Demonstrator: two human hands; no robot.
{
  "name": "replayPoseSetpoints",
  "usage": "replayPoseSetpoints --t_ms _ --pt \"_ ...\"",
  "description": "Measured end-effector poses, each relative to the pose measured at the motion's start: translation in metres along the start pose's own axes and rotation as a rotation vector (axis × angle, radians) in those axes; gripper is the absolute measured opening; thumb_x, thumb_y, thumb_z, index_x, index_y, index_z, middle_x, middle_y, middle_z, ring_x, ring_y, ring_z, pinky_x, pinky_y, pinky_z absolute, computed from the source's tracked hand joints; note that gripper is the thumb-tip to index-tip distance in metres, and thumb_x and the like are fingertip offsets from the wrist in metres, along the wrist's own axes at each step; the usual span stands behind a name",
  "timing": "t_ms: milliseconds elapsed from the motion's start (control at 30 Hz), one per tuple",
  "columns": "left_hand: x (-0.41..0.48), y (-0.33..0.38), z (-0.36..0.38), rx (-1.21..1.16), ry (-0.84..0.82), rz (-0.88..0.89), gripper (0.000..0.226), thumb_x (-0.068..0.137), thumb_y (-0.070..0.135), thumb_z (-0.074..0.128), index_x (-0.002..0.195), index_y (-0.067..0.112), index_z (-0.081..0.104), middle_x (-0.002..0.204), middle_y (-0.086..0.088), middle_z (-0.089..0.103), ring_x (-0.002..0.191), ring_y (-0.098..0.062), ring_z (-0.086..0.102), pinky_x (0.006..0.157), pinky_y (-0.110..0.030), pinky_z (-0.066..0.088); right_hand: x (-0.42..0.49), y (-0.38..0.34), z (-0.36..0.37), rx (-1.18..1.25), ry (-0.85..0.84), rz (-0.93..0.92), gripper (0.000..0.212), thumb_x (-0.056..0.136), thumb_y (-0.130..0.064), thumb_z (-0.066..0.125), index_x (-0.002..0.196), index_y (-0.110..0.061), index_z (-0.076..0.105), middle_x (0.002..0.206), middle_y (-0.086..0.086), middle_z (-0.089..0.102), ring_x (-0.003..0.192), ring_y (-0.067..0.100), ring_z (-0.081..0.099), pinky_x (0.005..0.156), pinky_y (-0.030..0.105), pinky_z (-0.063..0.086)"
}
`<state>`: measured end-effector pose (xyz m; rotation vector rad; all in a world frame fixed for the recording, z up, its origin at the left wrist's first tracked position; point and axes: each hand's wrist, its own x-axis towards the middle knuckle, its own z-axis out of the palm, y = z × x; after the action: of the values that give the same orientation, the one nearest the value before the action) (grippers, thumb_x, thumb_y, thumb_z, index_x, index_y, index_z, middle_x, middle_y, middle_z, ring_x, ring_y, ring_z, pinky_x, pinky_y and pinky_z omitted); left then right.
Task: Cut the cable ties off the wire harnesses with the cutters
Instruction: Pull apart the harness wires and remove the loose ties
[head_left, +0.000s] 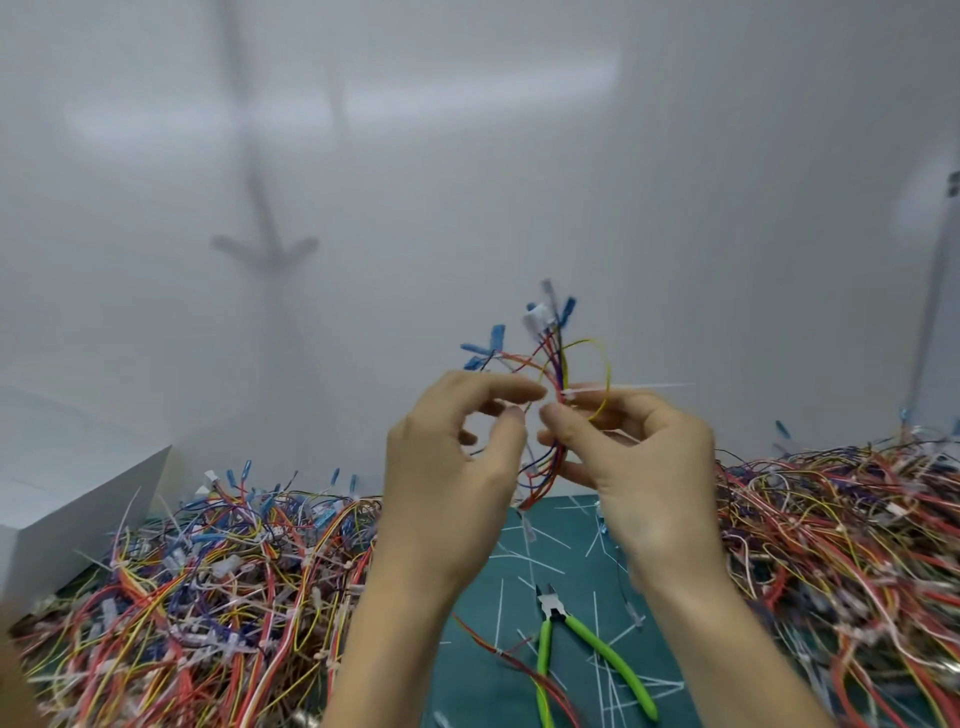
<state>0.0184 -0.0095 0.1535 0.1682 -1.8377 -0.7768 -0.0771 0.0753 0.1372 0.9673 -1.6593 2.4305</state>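
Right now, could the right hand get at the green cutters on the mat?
Probably yes: the cutters lie uncovered on the mat below it, though the right hand grips the wire harness and would have to free itself.

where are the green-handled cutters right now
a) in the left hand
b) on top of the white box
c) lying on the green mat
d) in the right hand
c: the cutters lie on the green mat between the forearms, while the right hand holds the wire harness and the left hand is up beside it.
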Motion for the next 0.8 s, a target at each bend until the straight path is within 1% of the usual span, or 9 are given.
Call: replayPoseSetpoints --t_ms 67,133,267,333,433,533,633,700,800 --pt "0.000 -0.004 0.004 0.038 -0.006 -0.028 0.020 0.088 0.012 0.064 0.084 0.029 0.074 0.089 0.017 0.070 0.086 0.001 0.062 0.066 -0.013 0.043 -0.004 0.004 0.005 -0.070 -0.011 -0.012 0.012 0.077 -0.018 0.083 0.080 -0.023 0.073 0.073 -0.001 0.076 0.071 0.018 0.075 0.071 0.045 0.062" --pt "0.001 -0.008 0.004 0.044 -0.002 -0.091 0.014 0.089 0.019 0.065 0.082 0.028 0.073 0.082 0.017 0.072 0.079 0.003 0.064 0.065 -0.011 0.045 -0.007 0.007 0.009 -0.094 -0.034 -0.027 0.011 0.078 -0.021 0.083 0.079 -0.026 0.073 0.075 -0.002 0.076 0.072 0.019 0.075 0.073 0.049 0.061" --pt "0.005 -0.018 -0.005 -0.069 -0.097 -0.195 0.016 0.083 0.039 0.068 0.086 0.026 0.077 0.081 0.014 0.075 0.081 -0.002 0.070 0.075 -0.019 0.054 -0.011 0.007 0.013 -0.169 -0.164 -0.097 0.017 0.085 -0.017 0.077 0.083 -0.034 0.075 0.082 -0.012 0.076 0.079 0.008 0.074 0.079 0.043 0.061" --pt "0.006 -0.023 -0.011 -0.138 -0.094 -0.238 0.010 0.083 0.031 0.075 0.089 0.024 0.079 0.083 0.011 0.077 0.084 -0.005 0.072 0.077 -0.021 0.056 -0.011 0.004 0.012 -0.251 -0.277 -0.128 0.033 0.088 -0.007 0.070 0.089 -0.039 0.074 0.088 -0.017 0.076 0.086 0.002 0.072 0.084 0.037 0.060" --pt "0.008 -0.029 -0.018 -0.344 -0.009 -0.343 0.010 0.082 0.014 0.074 0.089 0.019 0.078 0.083 0.004 0.078 0.077 -0.001 0.070 0.068 -0.011 0.051 -0.008 0.003 0.008 -0.363 -0.374 -0.090 0.040 0.090 -0.001 0.062 0.101 -0.038 0.073 0.094 -0.017 0.075 0.091 0.002 0.071 0.087 0.036 0.058" --pt "0.009 -0.031 -0.021 -0.451 0.026 -0.420 0.013 0.079 0.011 0.075 0.091 0.013 0.077 0.086 0.001 0.078 0.077 -0.001 0.070 0.066 -0.009 0.049 -0.004 0.013 0.003 -0.727 -0.340 -0.070 0.030 0.092 -0.014 0.060 0.115 -0.031 0.068 0.098 -0.016 0.073 0.088 0.006 0.068 0.086 0.036 0.055" --pt "0.009 -0.033 -0.023 -0.458 0.024 -0.435 0.024 0.069 0.022 0.079 0.090 0.013 0.077 0.087 0.002 0.077 0.075 -0.001 0.069 0.065 -0.008 0.048 -0.001 0.032 -0.006 -1.201 -0.449 -0.022 0.027 0.098 -0.025 0.051 0.123 -0.026 0.060 0.116 -0.003 0.069 0.107 0.024 0.064 0.089 0.036 0.051" --pt "0.009 -0.036 -0.023 -0.419 0.038 -0.458 0.026 0.067 0.024 0.081 0.091 0.014 0.078 0.080 0.000 0.075 0.068 -0.001 0.065 0.063 -0.009 0.047 -0.002 0.047 -0.009 -1.418 -0.547 0.054 0.026 0.098 -0.023 0.050 0.122 -0.020 0.059 0.123 0.006 0.064 0.113 0.031 0.060 0.085 0.035 0.048" --pt "0.009 -0.037 -0.022 -0.407 0.015 -0.465 0.020 0.076 0.013 0.078 0.096 0.011 0.076 0.071 0.008 0.074 0.065 0.003 0.065 0.063 -0.008 0.048 -0.005 0.070 -0.013 -1.583 -0.638 0.172 0.024 0.096 -0.017 0.050 0.120 -0.014 0.055 0.126 0.011 0.059 0.116 0.033 0.059 0.078 0.034 0.039"
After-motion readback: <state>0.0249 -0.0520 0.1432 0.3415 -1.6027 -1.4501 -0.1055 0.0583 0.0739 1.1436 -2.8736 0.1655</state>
